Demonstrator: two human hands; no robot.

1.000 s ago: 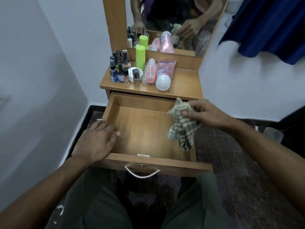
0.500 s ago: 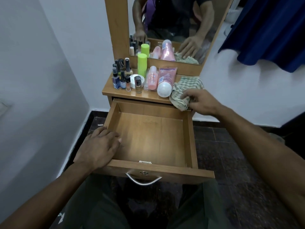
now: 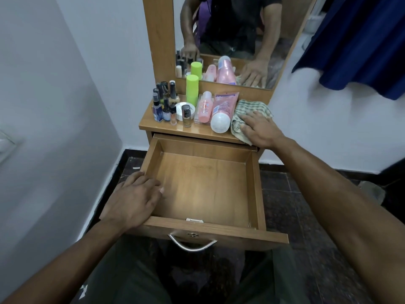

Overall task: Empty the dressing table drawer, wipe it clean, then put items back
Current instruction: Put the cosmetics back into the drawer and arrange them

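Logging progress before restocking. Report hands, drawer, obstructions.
Left hand rests open on wooden drawer rim. Right hand flat on green checked cloth. Drawer open, empty, unobstructed.

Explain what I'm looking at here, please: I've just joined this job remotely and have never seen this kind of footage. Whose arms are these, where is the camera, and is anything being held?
There is no machine: a person works with bare hands, and the single camera sits on their head, looking down. The left hand rests flat on the left wall of the open wooden drawer, which holds nothing. The right hand lies with straight fingers on a green-and-white checked cloth on the wooden dressing table top; it presses rather than grips, so nothing is truly held. Beside the cloth lies a pink tube with a white cap, then a small pink bottle, a tall lime-green bottle, a white round jar and a cluster of small dark-capped bottles. The mirror above reflects the same person.
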